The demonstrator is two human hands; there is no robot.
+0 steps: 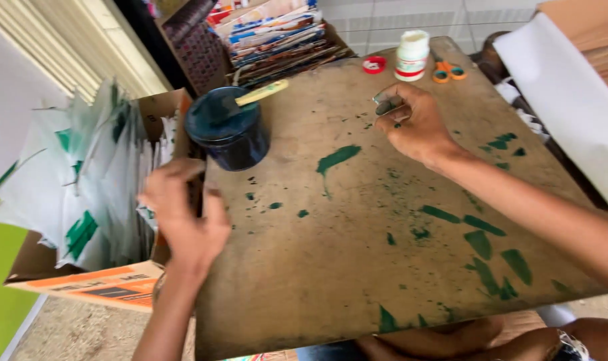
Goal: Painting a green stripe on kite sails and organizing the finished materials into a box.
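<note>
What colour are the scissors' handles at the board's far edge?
Orange, on the scissors; clearest in the head view.

- A small hand-printing workshop, by the look of it: a worn board [357, 220] smeared with green ink.
- A dark ink pot [228, 130] holding a paddle.
- Printed white bags [96, 194] stacked in a carton.
- Scissors [448, 71] and a bottle [412, 55].

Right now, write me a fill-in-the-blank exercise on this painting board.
1. The smears on the wooden board are ____ in colour.
2. A brush handle lies across the dark paint ____.
3. The orange scissors lie beside a small white ____.
4. The left hand rests at the board's ____ edge.

Missing words: green; pot; bottle; left
</note>
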